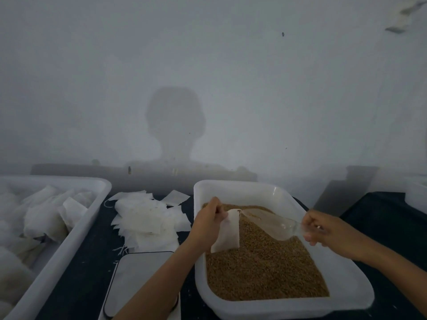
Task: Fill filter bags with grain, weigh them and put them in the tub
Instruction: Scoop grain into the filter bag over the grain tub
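Note:
My left hand (209, 221) pinches the top of a white filter bag (227, 234) and holds it over the grain tray (233, 189). Brown grain (265, 269) fills that white tray. My right hand (328, 230) grips the neck end of a clear cut-bottle scoop (272, 224). The scoop's open mouth is tilted against the bag's opening. A pile of empty filter bags (145, 218) lies left of the tray. A grey scale (136, 276) sits in front of that pile, partly under my left forearm. A white tub (92, 204) at the left holds several filled bags (41, 218).
A dark tabletop (87, 262) runs under everything, and a pale wall stands close behind. A grey flat object (342, 192) leans at the back right. The corner of another white container (416, 192) shows at the far right edge.

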Demonstrator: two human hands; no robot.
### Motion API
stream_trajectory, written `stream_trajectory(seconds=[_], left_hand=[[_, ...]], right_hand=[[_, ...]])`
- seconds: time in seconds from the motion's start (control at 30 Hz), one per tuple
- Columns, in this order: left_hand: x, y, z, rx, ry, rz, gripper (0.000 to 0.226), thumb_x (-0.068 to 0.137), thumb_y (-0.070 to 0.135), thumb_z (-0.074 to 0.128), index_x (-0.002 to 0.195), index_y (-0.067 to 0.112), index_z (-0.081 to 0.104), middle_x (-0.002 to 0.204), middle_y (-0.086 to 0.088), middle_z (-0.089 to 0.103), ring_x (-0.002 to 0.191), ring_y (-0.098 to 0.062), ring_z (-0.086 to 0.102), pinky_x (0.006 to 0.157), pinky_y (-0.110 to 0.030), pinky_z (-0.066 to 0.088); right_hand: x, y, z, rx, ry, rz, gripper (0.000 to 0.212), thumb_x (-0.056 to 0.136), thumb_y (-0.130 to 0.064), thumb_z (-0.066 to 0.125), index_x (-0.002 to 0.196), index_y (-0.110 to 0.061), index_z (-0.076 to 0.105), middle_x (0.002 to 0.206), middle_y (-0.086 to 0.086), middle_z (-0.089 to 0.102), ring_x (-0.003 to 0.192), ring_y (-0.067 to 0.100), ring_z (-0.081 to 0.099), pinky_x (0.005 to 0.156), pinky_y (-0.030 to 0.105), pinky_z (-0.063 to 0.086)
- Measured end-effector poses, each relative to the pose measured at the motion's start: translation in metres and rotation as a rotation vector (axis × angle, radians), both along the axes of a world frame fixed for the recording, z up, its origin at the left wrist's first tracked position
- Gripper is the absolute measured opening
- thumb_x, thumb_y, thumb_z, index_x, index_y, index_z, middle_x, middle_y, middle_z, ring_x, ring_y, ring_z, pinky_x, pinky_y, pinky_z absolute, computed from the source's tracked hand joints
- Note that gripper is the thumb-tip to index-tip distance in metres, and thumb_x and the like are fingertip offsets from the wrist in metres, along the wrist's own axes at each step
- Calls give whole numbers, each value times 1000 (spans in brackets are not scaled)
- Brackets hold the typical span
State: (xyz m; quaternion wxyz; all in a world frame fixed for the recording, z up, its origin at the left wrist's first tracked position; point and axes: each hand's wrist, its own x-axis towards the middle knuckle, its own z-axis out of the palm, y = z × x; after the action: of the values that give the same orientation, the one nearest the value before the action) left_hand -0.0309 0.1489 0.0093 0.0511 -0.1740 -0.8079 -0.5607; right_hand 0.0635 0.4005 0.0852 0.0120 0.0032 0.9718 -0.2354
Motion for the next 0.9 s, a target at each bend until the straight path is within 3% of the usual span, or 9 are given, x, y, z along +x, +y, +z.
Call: stream_trajectory(seconds=[0.07, 0.13, 0.23, 0.43, 0.57, 0.67, 0.77, 0.9], left_hand=[[1, 1, 1, -50, 13, -52, 22, 92, 9, 55, 74, 16, 44, 80, -2, 52, 72, -11, 44, 66, -24, 36], [2, 3, 0, -128, 45, -93, 17, 89, 9, 60, 77, 11, 48, 82, -5, 55, 76, -15, 47, 69, -27, 37], [2, 4, -1, -177, 87, -80, 21, 93, 9, 52, 76, 12, 42, 79, -8, 51, 73, -17, 44, 65, -26, 33], [0, -1, -2, -38, 15, -53, 26, 97, 15, 46, 73, 22, 39, 75, 5, 46, 65, -5, 40, 60, -18, 32], [1, 4, -3, -329, 127, -139, 17, 93, 16, 54, 79, 17, 45, 80, 0, 53, 73, -13, 46, 66, -25, 35], [5, 8, -3, -533, 255, -166, 17, 87, 18, 62, 78, 17, 47, 82, 0, 55, 76, -12, 45, 59, -18, 29], [7, 9, -2, -578, 305, -215, 11, 81, 18, 68, 83, 13, 58, 93, -2, 63, 80, -6, 45, 59, -9, 28], [7, 7, 0, -545, 292, -242, 16, 78, 16, 73, 83, 5, 63, 93, -6, 66, 79, -7, 47, 62, -16, 34]], right_hand=[[1, 1, 8, -1, 18, 15, 8, 91, -18, 59, 85, -12, 57, 79, -1, 65, 68, 2, 61, 63, 17, 45], [3, 1, 17, 18, 16, 35, 6, 89, -15, 61, 84, -12, 59, 81, 1, 66, 75, 12, 63, 73, 31, 50], [6, 0, 26, 50, 21, 46, 6, 89, -16, 60, 84, -13, 60, 82, 4, 66, 81, 21, 63, 80, 41, 50], [9, 0, 35, 0, 104, 39, 5, 88, -15, 62, 83, -13, 61, 78, 1, 67, 71, 5, 62, 70, 23, 46], [11, -2, 38, 108, 74, 46, 5, 87, -16, 64, 83, -16, 61, 82, 4, 67, 80, 17, 63, 77, 36, 49], [11, -6, 38, 200, 29, 49, 6, 86, -20, 66, 84, -20, 60, 85, -1, 65, 84, 16, 62, 81, 37, 49], [9, -11, 39, 277, 4, 58, 10, 85, -22, 67, 83, -25, 58, 86, -2, 64, 83, 12, 61, 79, 33, 48], [3, -20, 42, 393, 16, 91, 13, 84, -26, 68, 85, -28, 55, 90, -10, 61, 85, 7, 57, 78, 28, 46]])
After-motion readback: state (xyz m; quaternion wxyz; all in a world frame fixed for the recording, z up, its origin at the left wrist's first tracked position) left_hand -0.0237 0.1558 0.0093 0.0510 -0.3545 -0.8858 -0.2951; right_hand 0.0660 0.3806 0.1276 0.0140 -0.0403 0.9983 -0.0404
